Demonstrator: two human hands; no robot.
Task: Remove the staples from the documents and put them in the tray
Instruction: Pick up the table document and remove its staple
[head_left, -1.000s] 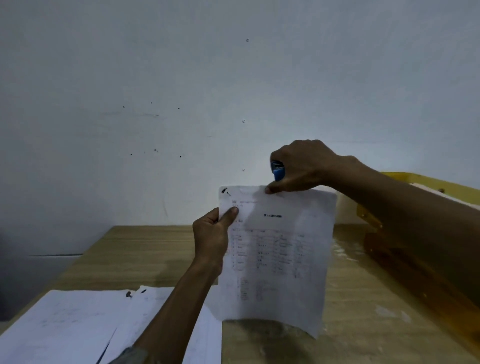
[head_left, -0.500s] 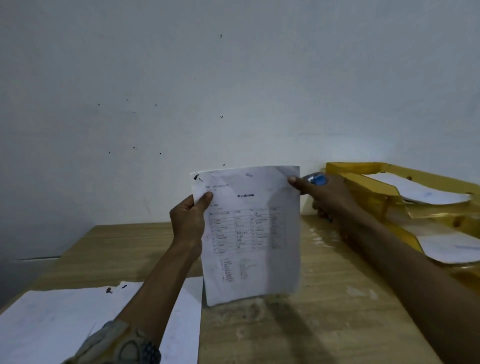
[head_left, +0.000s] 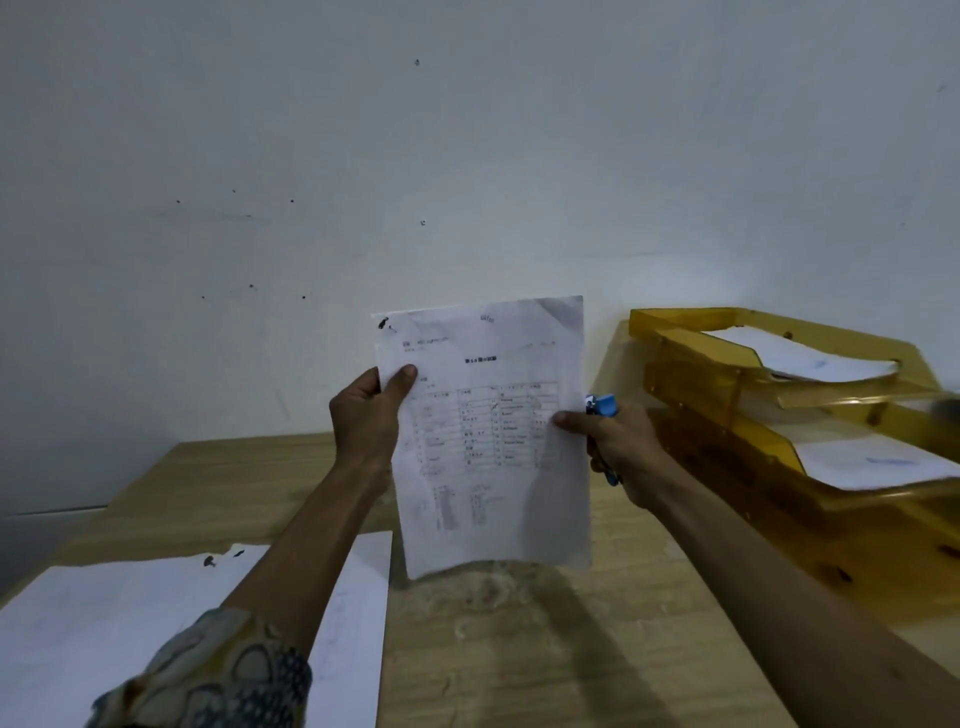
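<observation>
Above the middle of the light wooden surface (head_left: 519, 649), in the head view, a white printed document (head_left: 493, 431) is held upright, its printed face toward the camera. The left hand (head_left: 369, 415) pinches its left edge, thumb on the front and fingers behind. The right hand (head_left: 618, 447) lays its thumb on the right edge while its curled fingers clench a blue staple remover (head_left: 605, 404). That two-sided hold likely keeps the limp sheet flat for checking or carrying. A dark mark (head_left: 383, 323) sits at the sheet's top left corner; whether it is a staple or only a hole I cannot tell.

At the far right corner of the surface stands a yellow translucent plastic tray stack (head_left: 675, 322), with white sheets already lying in its tiers. It is just beside the right hand, and nothing stands between them. More loose white papers (head_left: 130, 623) lie at the near left corner, partly under the left forearm. A patterned sleeve (head_left: 218, 675) shows at the near edge.
</observation>
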